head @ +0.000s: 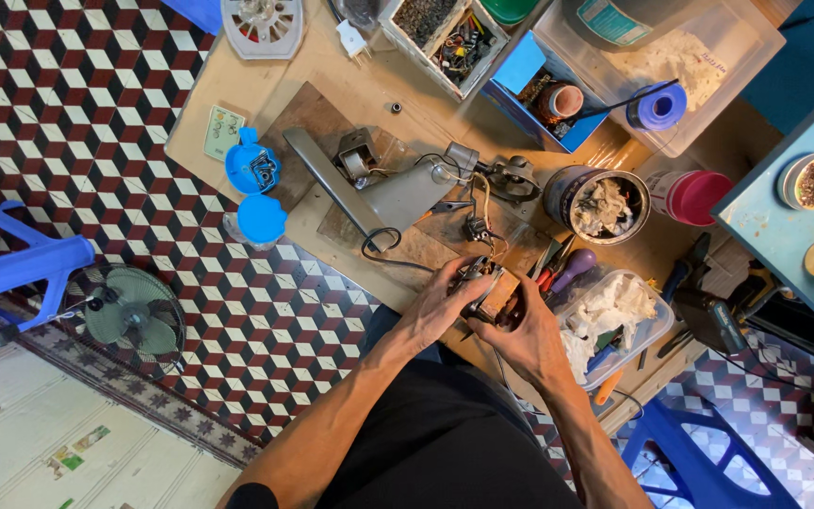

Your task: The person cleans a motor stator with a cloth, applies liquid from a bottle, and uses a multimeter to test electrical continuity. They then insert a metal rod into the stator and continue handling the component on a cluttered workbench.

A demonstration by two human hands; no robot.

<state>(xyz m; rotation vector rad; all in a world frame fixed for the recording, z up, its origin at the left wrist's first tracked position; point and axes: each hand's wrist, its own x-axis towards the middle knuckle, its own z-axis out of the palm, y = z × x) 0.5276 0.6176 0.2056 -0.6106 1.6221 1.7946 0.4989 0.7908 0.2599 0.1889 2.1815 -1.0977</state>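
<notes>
Head view: I've got my left hand (435, 311) and right hand (525, 341) both pinching a small wired metal part (480, 286) at the desk's (228, 85) near edge, beside a rag-filled plastic tub (614, 316).

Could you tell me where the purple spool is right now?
In the head view, the purple spool sits upper right, on the clear plastic bin's edge, beside the blue box.

Left of the metal tin (601, 204): clamp arm (369, 193) on the workbench (237, 90). Right of it: plastic cup (690, 195). Before it: tub with rags (614, 316).
</notes>
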